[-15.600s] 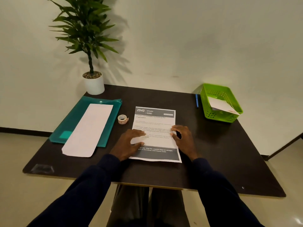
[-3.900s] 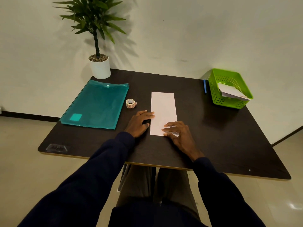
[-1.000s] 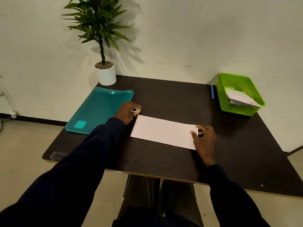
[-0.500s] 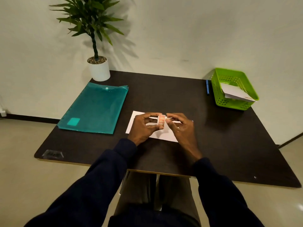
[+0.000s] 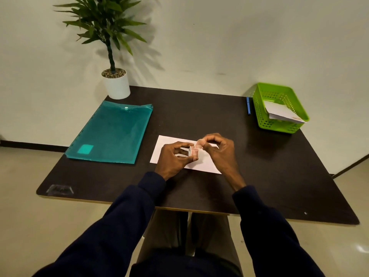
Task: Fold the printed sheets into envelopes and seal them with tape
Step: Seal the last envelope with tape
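A white envelope (image 5: 201, 165) lies flat and lengthwise across the middle of the dark table (image 5: 199, 116), partly hidden under my hands. My left hand (image 5: 173, 158) holds a small roll of tape (image 5: 193, 151) just above the envelope, thumb and fingers pinched around it. My right hand (image 5: 218, 150) pinches the loose end of the tape at the top of the roll, fingertips close to those of the left hand.
A teal plastic folder (image 5: 111, 132) lies at the left. A potted plant (image 5: 115, 84) stands at the back left corner. A green basket (image 5: 279, 108) with folded paper inside sits at the back right, a blue pen (image 5: 248, 105) beside it.
A second ago my left hand picked up the tape roll beside the folder while my right held the envelope's end. Both hands now meet over the envelope, working the tape's end.
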